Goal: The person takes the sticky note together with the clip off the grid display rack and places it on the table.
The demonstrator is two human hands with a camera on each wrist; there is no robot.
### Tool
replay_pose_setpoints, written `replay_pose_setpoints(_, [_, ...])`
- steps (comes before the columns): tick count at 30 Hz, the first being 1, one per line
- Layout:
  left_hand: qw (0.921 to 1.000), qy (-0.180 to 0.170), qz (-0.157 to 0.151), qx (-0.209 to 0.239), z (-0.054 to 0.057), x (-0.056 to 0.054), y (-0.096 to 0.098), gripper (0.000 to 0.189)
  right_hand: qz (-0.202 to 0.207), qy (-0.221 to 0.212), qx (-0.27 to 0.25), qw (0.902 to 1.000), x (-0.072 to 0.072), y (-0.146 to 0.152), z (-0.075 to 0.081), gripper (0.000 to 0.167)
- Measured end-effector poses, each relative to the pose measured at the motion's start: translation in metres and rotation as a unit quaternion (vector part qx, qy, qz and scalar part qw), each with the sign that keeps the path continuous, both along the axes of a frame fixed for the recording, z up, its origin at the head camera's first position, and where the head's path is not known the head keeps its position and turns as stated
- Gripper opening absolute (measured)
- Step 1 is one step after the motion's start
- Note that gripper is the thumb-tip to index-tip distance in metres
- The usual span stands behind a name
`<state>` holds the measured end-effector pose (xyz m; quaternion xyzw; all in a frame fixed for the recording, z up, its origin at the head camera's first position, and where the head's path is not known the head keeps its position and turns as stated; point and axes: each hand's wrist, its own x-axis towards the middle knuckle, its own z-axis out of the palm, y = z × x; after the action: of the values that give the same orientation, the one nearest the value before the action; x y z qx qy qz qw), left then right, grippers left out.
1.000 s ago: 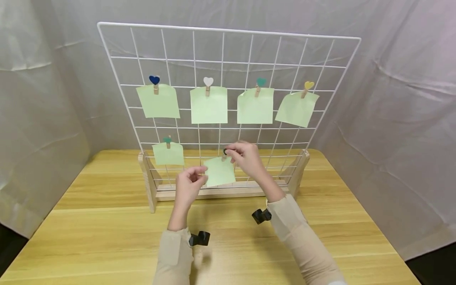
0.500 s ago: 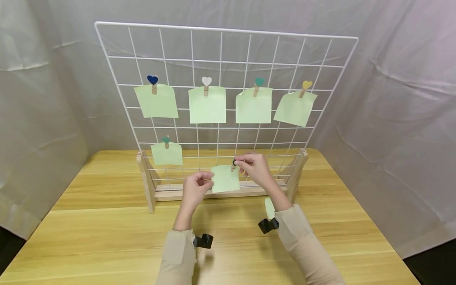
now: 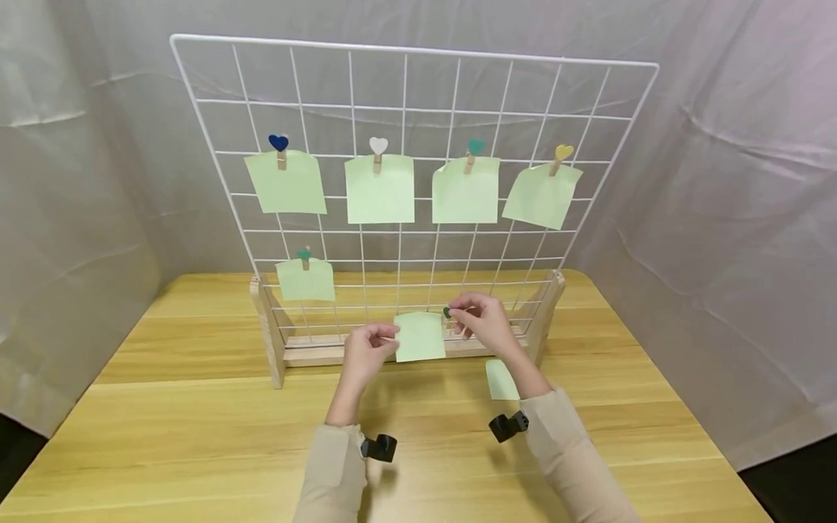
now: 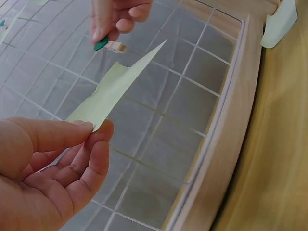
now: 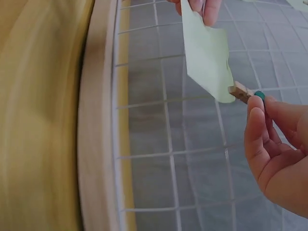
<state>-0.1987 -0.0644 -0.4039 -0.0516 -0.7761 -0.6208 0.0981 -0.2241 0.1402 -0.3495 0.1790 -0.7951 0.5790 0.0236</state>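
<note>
My left hand [image 3: 368,354] pinches the left edge of a pale green paper note [image 3: 420,337] between thumb and fingers, in front of the grid's lower part. With thumb and fingers, my right hand [image 3: 489,325] pinches a small wooden clothespin [image 4: 115,46] by its dark green decoration [image 4: 101,44]. The clothespin is just right of the note's upper right corner; the left wrist view shows a gap between them. Behind both hands stands the white wire grid [image 3: 428,110], where several clothespins hold notes. Closest to the left hand among these is the lower-row note [image 3: 306,280] under a green heart clothespin.
A loose green note [image 3: 501,380] lies on the wooden table [image 3: 196,436], partly behind the right forearm. The grid stands in a wooden base [image 3: 314,356] with upright side supports. Grey cloth [image 3: 719,218] hangs behind and at both sides.
Both hands have moved right and down, carrying the note and clothespin. The clothespin, earlier at the note's top edge, is now off to its right. The loose note on the table has come into sight.
</note>
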Motion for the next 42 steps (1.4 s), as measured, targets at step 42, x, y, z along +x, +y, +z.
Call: replay_pose_setpoints(42, [0.9922, -0.099, -0.071, -0.029, -0.044, 0.002, 0.041, 0.014, -0.037, -0.264, 0.041, 0.963, -0.008, 0.072, -0.089, 0.017])
